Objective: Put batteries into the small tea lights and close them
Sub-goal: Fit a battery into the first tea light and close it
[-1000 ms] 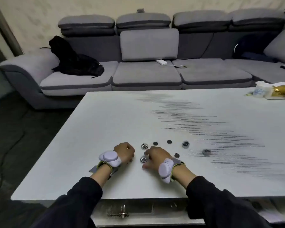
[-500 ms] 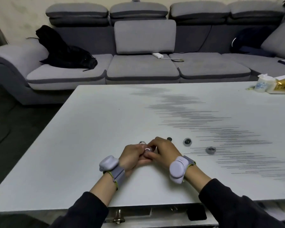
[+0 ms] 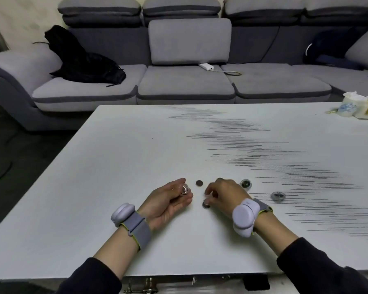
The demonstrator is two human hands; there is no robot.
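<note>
From the head camera we look down on a pale, smooth table (image 3: 115, 187) streaked with fine dark lines. Our left hand (image 3: 168, 200) lies palm-up, fingers curled, pinching a small clear tea light (image 3: 184, 189) between thumb and fingertips — turned up, we judge, so its underside faces us for loading. Our right hand (image 3: 221, 195) hangs knuckles-up just beside it, fingertips drawn together onto a small round piece (image 3: 206, 205) lying on the table; whether this is a battery or a cap we cannot tell at this size. A flat dark disc (image 3: 199, 183), matte and coin-shaped, probably a battery, lies between the two hands, close enough to reach. Two more tea lights (image 3: 246, 183) and (image 3: 277, 196) sit to the right, glossy and dome-shaped, well apart from each other — seemingly waiting their turn. Both wrists carry grey fabric bands with rounded white pods. Behind the table stands a grey cushioned sofa (image 3: 187, 81).
</note>
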